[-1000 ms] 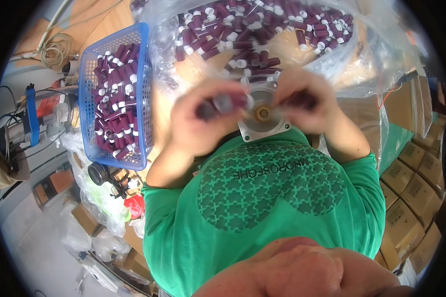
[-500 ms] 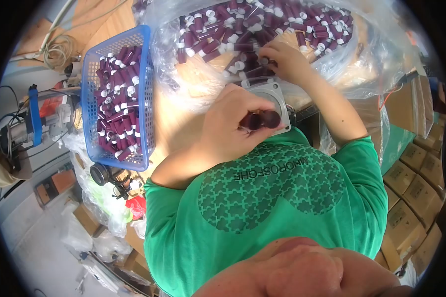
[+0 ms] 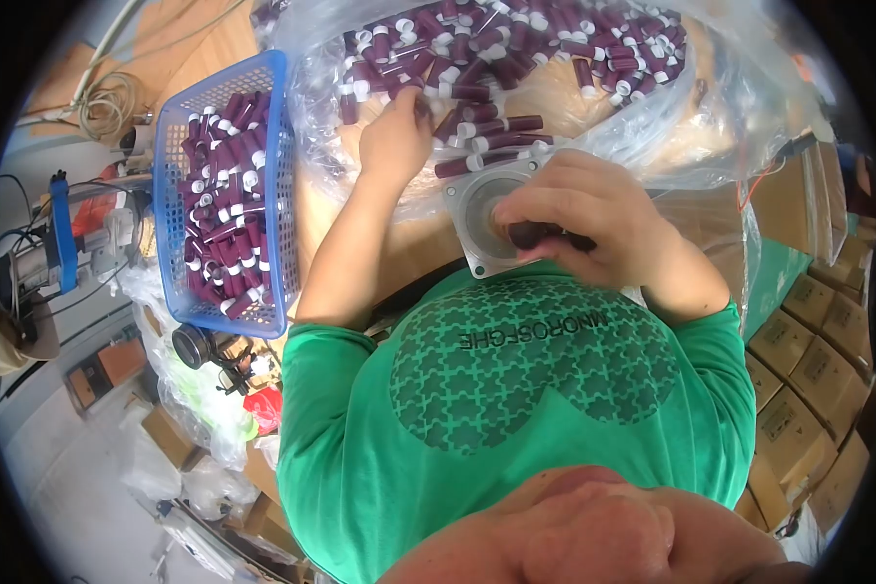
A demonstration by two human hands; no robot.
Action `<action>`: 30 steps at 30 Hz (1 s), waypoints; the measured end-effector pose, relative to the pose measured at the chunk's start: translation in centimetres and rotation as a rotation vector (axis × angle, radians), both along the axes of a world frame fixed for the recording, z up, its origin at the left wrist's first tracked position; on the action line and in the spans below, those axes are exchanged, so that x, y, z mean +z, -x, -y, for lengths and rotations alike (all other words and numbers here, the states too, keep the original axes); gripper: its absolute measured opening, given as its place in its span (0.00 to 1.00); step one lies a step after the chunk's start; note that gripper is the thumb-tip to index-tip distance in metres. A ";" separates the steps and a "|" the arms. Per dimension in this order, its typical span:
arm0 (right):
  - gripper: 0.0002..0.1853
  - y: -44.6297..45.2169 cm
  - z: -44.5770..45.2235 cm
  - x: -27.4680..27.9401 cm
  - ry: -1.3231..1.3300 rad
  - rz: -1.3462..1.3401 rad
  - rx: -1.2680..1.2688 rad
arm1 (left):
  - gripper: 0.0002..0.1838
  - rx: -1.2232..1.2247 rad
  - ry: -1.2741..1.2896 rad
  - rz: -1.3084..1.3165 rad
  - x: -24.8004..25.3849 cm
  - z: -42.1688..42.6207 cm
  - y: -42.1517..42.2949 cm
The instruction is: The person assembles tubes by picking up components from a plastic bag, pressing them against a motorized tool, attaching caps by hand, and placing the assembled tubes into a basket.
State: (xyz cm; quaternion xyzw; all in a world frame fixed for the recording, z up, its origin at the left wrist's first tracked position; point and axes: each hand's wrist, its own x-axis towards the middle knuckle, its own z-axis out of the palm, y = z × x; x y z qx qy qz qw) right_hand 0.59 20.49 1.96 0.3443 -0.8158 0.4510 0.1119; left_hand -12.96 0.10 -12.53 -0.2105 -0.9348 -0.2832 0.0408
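My left hand point(image 3: 396, 141) is at the near left edge of a pile of maroon tubes with white ends point(image 3: 511, 58), its fingers closed around a dark maroon tube point(image 3: 421, 107). Above a square grey metal plate with a round centre point(image 3: 467, 219), my right hand point(image 3: 594, 209) grips dark maroon tubes point(image 3: 533, 235) close to my chest. How many it holds is partly hidden by the fingers. Several tubes point(image 3: 496, 141) lie side by side just beyond the plate.
A blue plastic basket point(image 3: 281, 195) full of the same tubes stands at the left. Clear plastic sheeting point(image 3: 730, 136) lies under and around the pile. Cardboard boxes point(image 3: 798, 409) are stacked at the right, and a coiled cable point(image 3: 107, 105) lies at the far left.
My left hand has moved from over the metal plate up and left to the pile. My right hand has come from the pile down to the plate, with maroon tubes in it.
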 end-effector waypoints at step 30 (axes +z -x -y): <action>0.16 6.6 -6.2 -12.9 -0.297 0.511 -0.514 | 0.15 -0.631 -0.887 0.379 13.2 0.8 -11.3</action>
